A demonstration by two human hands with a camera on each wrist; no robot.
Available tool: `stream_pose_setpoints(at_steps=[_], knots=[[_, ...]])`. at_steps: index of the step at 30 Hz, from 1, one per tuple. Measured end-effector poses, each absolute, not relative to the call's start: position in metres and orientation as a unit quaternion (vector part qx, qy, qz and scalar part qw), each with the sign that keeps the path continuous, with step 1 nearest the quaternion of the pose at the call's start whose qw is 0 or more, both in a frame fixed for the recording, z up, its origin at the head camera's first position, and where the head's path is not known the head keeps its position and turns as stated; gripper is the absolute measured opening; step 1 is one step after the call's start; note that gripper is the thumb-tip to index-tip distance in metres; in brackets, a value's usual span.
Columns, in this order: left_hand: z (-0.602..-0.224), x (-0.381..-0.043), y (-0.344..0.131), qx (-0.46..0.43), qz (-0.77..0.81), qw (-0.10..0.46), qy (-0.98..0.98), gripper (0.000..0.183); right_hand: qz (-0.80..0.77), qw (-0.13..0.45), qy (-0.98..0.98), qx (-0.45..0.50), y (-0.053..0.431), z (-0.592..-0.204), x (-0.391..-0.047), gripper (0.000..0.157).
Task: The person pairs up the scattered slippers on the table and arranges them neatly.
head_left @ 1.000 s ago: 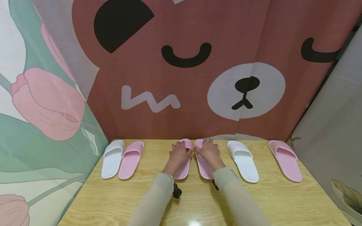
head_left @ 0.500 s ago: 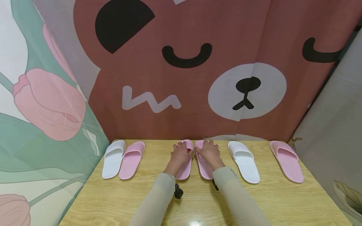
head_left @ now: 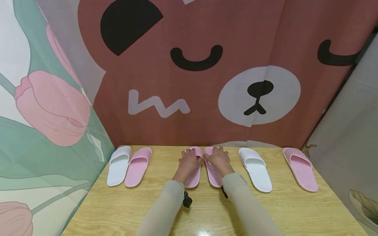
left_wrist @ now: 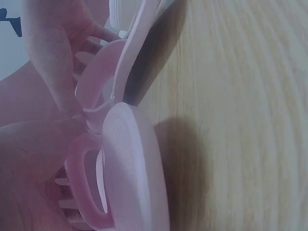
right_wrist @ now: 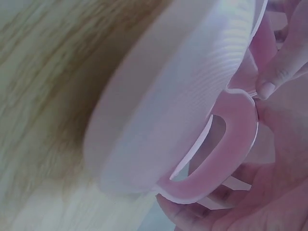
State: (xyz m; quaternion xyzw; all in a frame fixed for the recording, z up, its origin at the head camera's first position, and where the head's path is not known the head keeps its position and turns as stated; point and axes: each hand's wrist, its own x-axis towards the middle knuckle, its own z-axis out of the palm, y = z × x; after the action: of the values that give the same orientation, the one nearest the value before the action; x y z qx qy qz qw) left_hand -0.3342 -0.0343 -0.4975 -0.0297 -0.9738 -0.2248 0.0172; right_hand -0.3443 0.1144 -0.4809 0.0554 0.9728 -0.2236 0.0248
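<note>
Two pink slippers lie side by side near the back of the wooden table, toes toward the wall. In the head view my left hand point(head_left: 189, 163) grips the strap of the left pink slipper point(head_left: 193, 181), covering much of it. My right hand point(head_left: 219, 160) holds the right pink slipper point(head_left: 213, 176) the same way. A narrow gap separates the two in the head view. The left wrist view has the left slipper's heel and sole point(left_wrist: 127, 168) close up, its strap under my fingers. Up close in the right wrist view, the right slipper point(right_wrist: 168, 120) has my fingers round its strap.
On the left, a white slipper point(head_left: 116, 173) touches a pink slipper point(head_left: 135, 175). To the right lie another white slipper point(head_left: 260, 177) and, further off, a pink slipper point(head_left: 303, 176). A bear-printed curtain point(head_left: 159, 131) rises behind the table point(head_left: 124, 209); printed cloths hang on both sides.
</note>
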Motion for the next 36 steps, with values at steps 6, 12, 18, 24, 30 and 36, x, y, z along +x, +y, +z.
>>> stream_pose_setpoints(at_steps=[6,12,18,24,30,36], knots=[[-0.4993,-0.335,-0.0325,-0.028,-0.211,0.022,-0.977,0.073,-0.231,0.03,0.971,0.045,0.1165,-0.4797,-0.3448,0.075],[-0.4997,-0.3327,-0.0325,-0.038,-0.188,0.03,-0.981,0.074,-0.236,0.037,0.971,0.025,0.1207,-0.4771,-0.3416,0.068],[-0.5006,-0.3327,-0.0324,-0.037,-0.171,0.023,-0.984,0.072,-0.233,0.043,0.972,0.014,0.1213,-0.4774,-0.3416,0.068],[-0.5009,-0.3338,-0.0324,-0.041,-0.171,0.031,-0.984,0.071,-0.233,0.041,0.972,0.015,0.1213,-0.4779,-0.3447,0.07],[-0.5014,-0.3349,-0.0326,-0.041,-0.159,0.026,-0.986,0.072,-0.217,0.056,0.974,0.016,0.1222,-0.48,-0.3482,0.074],[-0.5012,-0.3352,-0.0325,-0.049,-0.152,0.021,-0.987,0.073,-0.2,0.054,0.978,0.01,0.1237,-0.4823,-0.3478,0.074]])
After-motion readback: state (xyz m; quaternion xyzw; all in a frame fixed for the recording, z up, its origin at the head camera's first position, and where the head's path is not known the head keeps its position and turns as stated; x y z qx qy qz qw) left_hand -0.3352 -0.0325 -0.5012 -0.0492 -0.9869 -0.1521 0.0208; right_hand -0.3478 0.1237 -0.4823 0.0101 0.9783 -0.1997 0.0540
